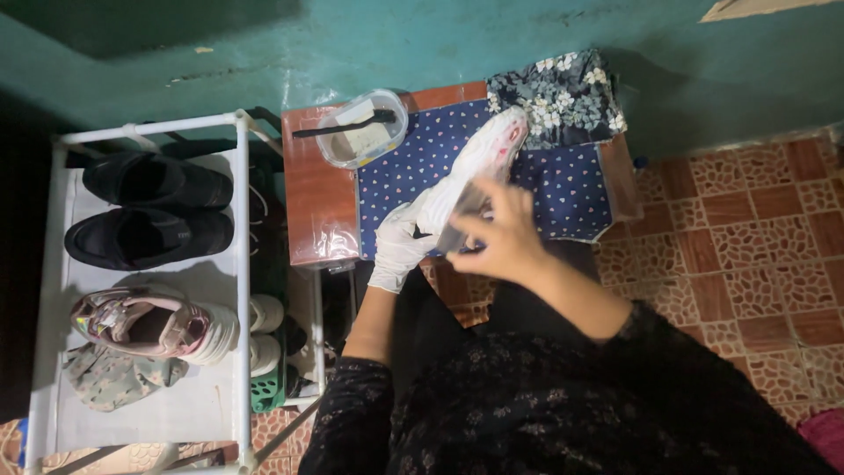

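Note:
A white sneaker [485, 151] with pink marks lies sole-side toward me on a blue dotted cloth [563, 186] over a small brown table [315, 186]. My left hand [397, 246], in a white glove, grips the shoe's heel end. My bare right hand [503, 236] is pressed against the shoe's side with something dark and flat between the fingers; what it is I cannot tell. A clear plastic tub [362, 132] at the table's back holds a pale block, with a black brush [345, 126] laid across its rim.
A white shoe rack [239, 264] on the left carries two black shoes [148, 211], a pink-and-white sneaker [154, 324] and a crumpled cloth. A floral fabric [557, 97] is bunched at the table's back right. A teal wall stands behind, patterned red floor tiles lie to the right.

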